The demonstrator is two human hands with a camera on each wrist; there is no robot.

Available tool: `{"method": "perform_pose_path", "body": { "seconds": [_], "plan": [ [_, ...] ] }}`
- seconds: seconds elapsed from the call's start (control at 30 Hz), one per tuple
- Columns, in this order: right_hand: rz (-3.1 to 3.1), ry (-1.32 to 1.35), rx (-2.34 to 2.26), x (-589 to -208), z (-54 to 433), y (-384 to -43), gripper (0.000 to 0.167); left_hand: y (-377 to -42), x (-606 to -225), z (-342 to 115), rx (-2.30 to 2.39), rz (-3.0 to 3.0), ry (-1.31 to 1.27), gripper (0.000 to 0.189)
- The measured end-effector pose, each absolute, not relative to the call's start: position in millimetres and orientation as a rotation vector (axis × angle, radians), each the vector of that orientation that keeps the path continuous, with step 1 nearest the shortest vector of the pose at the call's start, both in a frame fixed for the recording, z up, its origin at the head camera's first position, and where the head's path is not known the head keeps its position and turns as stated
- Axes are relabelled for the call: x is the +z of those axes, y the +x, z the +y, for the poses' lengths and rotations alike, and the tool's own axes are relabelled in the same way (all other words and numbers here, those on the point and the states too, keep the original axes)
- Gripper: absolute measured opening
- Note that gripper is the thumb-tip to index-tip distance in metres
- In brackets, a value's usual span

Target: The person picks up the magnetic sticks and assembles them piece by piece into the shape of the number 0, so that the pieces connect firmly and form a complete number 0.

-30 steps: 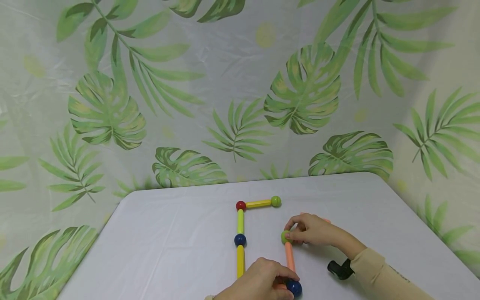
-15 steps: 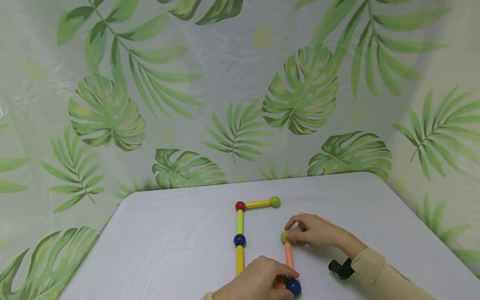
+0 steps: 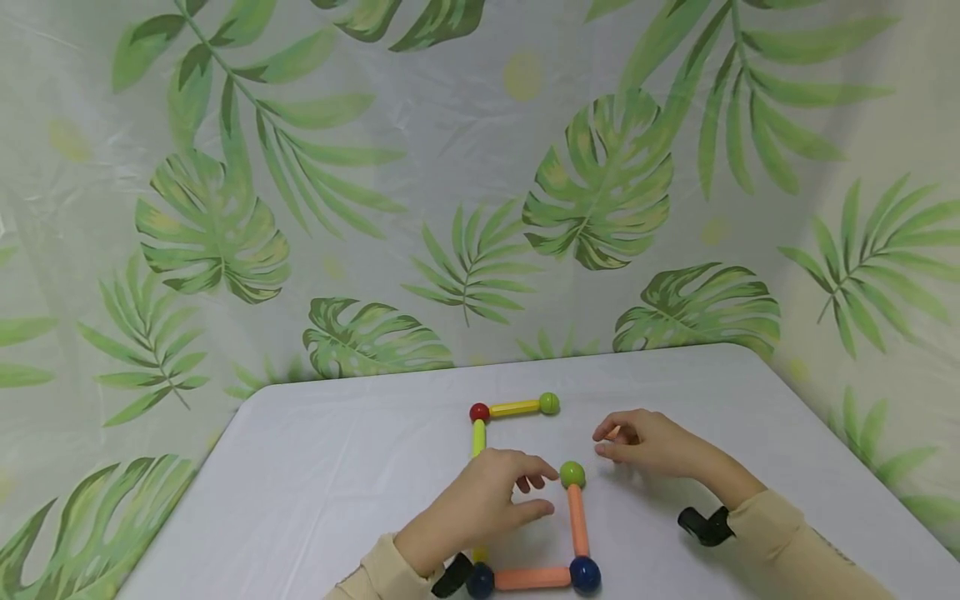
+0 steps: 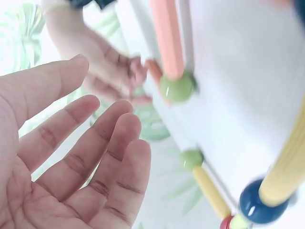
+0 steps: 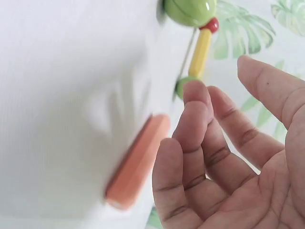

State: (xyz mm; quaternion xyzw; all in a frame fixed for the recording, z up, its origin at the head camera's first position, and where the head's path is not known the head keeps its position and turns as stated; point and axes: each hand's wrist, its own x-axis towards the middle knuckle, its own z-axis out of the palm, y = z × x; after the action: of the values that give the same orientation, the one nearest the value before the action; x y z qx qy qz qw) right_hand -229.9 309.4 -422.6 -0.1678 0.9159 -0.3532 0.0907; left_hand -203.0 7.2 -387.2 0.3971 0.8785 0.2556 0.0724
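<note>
A toy frame of coloured rods and balls lies on the white table. My left hand (image 3: pixel 491 496) hovers over it with fingers spread and nothing in them, hiding part of its left side. Its fingertips are close to a green ball (image 3: pixel 573 475). From that ball an orange rod (image 3: pixel 579 521) runs to a dark blue ball (image 3: pixel 585 575). Another orange rod (image 3: pixel 532 578) joins this to a second blue ball (image 3: pixel 481 581) at bottom left. My right hand (image 3: pixel 656 446), relaxed and holding nothing, is over a loose orange rod (image 5: pixel 138 164), which it mostly hides in the head view.
At the far side, a red ball (image 3: pixel 479 412), a yellow rod (image 3: pixel 515 408) and a green ball (image 3: pixel 549 403) form the frame's top arm. A leaf-patterned cloth (image 3: pixel 360 208) hangs behind the table (image 3: pixel 315 483). Black straps with devices (image 3: pixel 705 526) sit at the wrists.
My left hand has let go of the near blue ball corner and moved up and away from it. My right hand has released the green ball and shifted right toward the loose orange rod.
</note>
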Motion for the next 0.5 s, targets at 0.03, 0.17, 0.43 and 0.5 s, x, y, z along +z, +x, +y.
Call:
{"method": "perform_pose_path", "body": {
  "seconds": [0.03,0.17,0.43,0.5],
  "plan": [
    [2.743,-0.491,-1.044,-421.7,312.1,-229.4,0.032,-207.0,-384.9,5.8,0.782,2.657,1.185,0.028],
    [2.82,-0.431,-1.006,-419.5,322.0,-227.7,0.028,-225.7,-380.5,-1.5,0.855,2.723,1.128,0.026],
    [2.932,-0.32,-0.896,-420.2,337.1,-226.2,0.026,-271.2,-388.3,-18.6,0.982,2.87,0.958,0.025],
    [2.951,-0.301,-0.858,-420.9,339.2,-226.8,0.029,-280.7,-392.4,-22.3,1.015,2.891,0.88,0.026]
  ]
}}
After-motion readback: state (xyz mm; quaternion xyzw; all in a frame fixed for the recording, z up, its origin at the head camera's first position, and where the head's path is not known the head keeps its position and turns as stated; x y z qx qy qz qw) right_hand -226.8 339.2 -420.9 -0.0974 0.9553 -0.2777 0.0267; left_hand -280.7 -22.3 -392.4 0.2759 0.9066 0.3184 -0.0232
